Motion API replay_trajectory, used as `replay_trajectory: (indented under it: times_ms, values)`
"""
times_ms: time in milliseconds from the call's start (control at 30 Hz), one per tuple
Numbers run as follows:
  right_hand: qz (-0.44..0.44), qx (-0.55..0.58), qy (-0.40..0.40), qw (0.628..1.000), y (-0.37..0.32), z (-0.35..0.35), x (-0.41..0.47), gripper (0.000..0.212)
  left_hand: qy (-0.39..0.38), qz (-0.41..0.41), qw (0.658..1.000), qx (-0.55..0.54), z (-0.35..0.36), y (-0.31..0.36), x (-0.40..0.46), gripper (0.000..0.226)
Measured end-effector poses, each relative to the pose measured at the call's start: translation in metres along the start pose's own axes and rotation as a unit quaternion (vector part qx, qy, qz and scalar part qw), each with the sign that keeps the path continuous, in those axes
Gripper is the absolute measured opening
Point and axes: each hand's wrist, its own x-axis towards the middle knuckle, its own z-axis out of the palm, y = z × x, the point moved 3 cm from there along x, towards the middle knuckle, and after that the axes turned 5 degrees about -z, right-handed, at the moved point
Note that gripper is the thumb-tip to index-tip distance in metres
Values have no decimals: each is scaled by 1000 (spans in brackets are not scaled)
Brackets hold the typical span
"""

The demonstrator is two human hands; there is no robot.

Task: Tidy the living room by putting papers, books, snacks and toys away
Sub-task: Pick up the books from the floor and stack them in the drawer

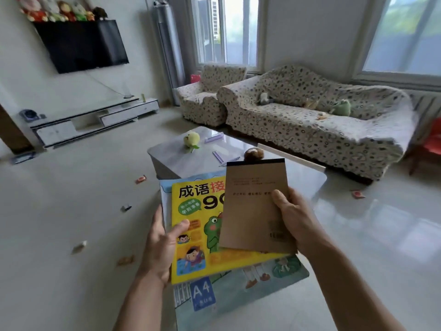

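My left hand [164, 244] grips a stack of books from the left edge, thumb on top. The top of the stack is a yellow children's book [195, 225] with a frog drawing; under it lies a larger blue A4 sketch pad [238, 290]. My right hand [296, 220] holds a brown kraft notebook [253, 206] with a black binding strip, tilted over the right part of the yellow book. Both hands are held in front of the coffee table [303, 182].
On the glossy coffee table lie a yellow-green plush toy [191, 139], a brown plush [253, 154] and purple items [214, 139]. Small snack packets [140, 179] and bits are scattered on the floor. Plush toys [341, 108] lie on the patterned sofa. A TV stand [95, 118] is at left.
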Motion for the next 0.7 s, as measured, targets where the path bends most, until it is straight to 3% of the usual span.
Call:
replay_trajectory:
  times_ms: [133, 400, 700]
  values:
    - [-25, -1, 102, 994, -10, -114, 33, 12, -43, 9, 999, 5, 101, -13, 14, 48]
    - [-25, 52, 228, 972, -24, -324, 80, 16, -31, 14, 999, 22, 261, -45, 61, 58]
    - [31, 115, 311, 943, 10, -457, 145, 17, -28, 11, 998, 50, 394, -57, 137, 42]
